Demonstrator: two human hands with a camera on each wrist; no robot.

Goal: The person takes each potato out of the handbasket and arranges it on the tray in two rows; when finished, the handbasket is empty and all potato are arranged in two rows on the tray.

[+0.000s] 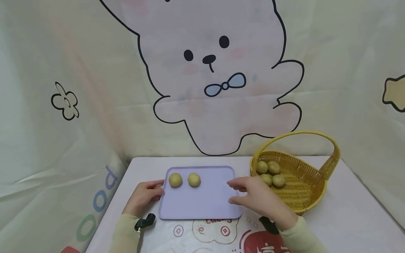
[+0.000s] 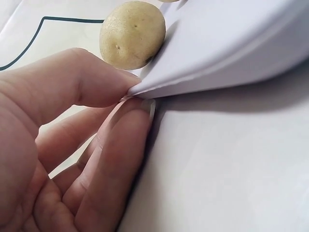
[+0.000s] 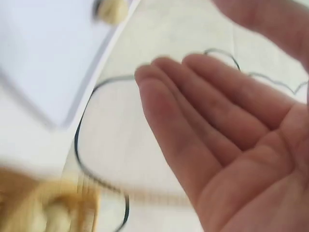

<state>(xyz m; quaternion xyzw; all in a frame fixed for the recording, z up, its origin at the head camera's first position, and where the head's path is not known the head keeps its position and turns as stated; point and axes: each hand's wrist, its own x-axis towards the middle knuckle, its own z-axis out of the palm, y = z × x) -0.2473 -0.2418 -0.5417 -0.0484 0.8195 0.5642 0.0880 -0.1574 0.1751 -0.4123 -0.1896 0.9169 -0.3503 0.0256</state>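
Observation:
My left hand (image 1: 143, 197) pinches the left rim of a lavender tray (image 1: 202, 205) between thumb and finger, as the left wrist view shows closely. Two small round potatoes (image 1: 185, 179) sit apart near the tray's far left; one potato (image 2: 133, 35) appears just beyond the thumb. Over the tray's right edge hovers my right hand (image 1: 264, 200), its fingers extended, thumb apart and nothing held. Behind that hand stands a yellow woven basket (image 1: 305, 196) with several potatoes (image 1: 274, 167) at its left side; the forearm and hand hide part of its near rim.
A white table (image 1: 145, 168) with a printed cover (image 1: 215, 233) along its front carries everything. Arching high over the basket is its handle (image 1: 308, 133). A pale curtain (image 1: 95, 140) with cartoon drawings encloses the back and sides.

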